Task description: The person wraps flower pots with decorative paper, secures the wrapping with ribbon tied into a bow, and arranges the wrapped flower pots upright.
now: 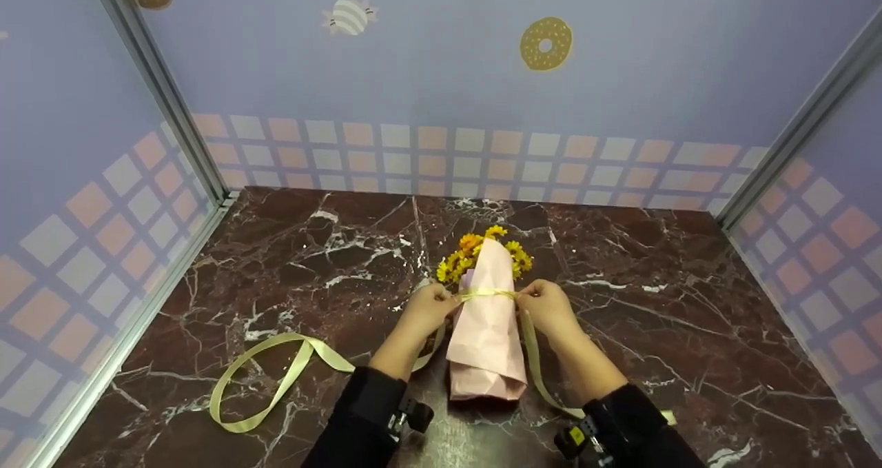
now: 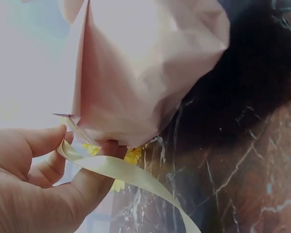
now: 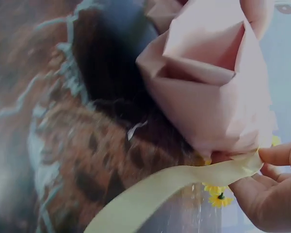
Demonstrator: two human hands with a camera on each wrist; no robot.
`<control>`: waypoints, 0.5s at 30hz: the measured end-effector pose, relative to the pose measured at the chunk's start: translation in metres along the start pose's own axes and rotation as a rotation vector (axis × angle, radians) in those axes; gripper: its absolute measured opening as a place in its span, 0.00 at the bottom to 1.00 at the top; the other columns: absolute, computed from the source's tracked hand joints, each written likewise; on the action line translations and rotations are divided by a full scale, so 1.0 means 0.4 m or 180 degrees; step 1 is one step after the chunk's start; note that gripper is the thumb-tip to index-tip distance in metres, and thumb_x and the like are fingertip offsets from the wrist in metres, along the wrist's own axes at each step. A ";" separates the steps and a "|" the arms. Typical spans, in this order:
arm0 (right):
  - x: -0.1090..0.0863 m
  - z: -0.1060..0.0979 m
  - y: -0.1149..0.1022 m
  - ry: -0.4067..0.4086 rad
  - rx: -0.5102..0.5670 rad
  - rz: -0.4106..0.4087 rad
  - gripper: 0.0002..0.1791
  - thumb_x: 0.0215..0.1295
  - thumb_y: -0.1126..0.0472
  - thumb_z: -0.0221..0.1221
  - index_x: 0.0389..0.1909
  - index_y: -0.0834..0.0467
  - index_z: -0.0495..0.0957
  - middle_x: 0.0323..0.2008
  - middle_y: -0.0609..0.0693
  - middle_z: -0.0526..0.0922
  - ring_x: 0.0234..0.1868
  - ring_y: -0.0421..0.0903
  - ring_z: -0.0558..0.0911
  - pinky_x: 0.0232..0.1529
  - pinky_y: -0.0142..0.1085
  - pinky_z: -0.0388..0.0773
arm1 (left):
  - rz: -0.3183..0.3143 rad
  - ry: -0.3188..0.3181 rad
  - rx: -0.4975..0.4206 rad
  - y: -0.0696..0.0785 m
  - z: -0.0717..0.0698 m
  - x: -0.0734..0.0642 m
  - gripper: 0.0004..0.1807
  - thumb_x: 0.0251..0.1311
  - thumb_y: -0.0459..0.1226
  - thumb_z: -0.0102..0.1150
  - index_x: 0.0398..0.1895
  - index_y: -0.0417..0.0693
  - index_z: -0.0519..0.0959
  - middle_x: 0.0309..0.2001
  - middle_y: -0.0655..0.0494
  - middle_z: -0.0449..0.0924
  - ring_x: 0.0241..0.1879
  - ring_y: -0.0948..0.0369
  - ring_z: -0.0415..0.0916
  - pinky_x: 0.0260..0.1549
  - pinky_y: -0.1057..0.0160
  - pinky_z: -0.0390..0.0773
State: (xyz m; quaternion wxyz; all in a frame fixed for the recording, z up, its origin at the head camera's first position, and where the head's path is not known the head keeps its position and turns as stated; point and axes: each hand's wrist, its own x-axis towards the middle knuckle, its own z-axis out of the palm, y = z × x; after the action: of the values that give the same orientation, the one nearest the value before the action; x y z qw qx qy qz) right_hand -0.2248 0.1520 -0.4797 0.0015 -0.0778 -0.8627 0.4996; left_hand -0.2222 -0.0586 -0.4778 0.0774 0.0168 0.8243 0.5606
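Note:
A bouquet of yellow flowers wrapped in pink paper lies on the marble-patterned table, blooms toward the back wall. Across the front of the wrap runs a pale yellow ribbon. My left hand pinches the ribbon at the bouquet's left side, and in the left wrist view the ribbon trails off past the fingers. On the other side my right hand pinches it too, with its tail hanging down in the right wrist view. The back of the wrap is hidden.
The long left end of the ribbon loops over the marbled table. A short ribbon end shows beside the right sleeve. Purple patterned panels stand behind and at both sides. White specks are scattered left of the flowers.

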 end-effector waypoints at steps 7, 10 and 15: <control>0.017 0.008 0.009 -0.0017 0.0358 0.0124 0.07 0.61 0.70 0.59 0.24 0.66 0.77 0.24 0.52 0.77 0.24 0.44 0.71 0.22 0.31 0.68 | -0.0222 -0.0200 -0.0753 -0.024 -0.007 -0.006 0.12 0.64 0.29 0.58 0.22 0.41 0.71 0.30 0.49 0.73 0.22 0.63 0.71 0.25 0.66 0.76; 0.020 0.013 0.018 -0.0059 0.0807 0.0194 0.07 0.60 0.73 0.59 0.23 0.67 0.76 0.22 0.52 0.76 0.20 0.42 0.70 0.20 0.29 0.68 | -0.0361 -0.0195 -0.1143 -0.042 -0.004 -0.003 0.12 0.64 0.27 0.57 0.22 0.40 0.71 0.32 0.47 0.74 0.21 0.63 0.71 0.32 0.61 0.82; 0.017 0.021 0.031 -0.0103 0.0952 0.0206 0.06 0.60 0.74 0.58 0.24 0.68 0.75 0.24 0.52 0.77 0.23 0.43 0.73 0.23 0.31 0.71 | -0.0435 -0.0109 -0.1458 -0.055 0.005 -0.012 0.13 0.62 0.24 0.57 0.20 0.40 0.70 0.32 0.47 0.73 0.26 0.60 0.74 0.39 0.55 0.83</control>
State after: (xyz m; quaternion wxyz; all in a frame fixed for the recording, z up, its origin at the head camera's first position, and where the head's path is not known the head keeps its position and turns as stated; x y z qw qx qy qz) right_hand -0.2306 0.1517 -0.4951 -0.0170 -0.0963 -0.7757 0.6235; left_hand -0.2158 -0.0655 -0.4986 0.1309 -0.0474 0.6735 0.7260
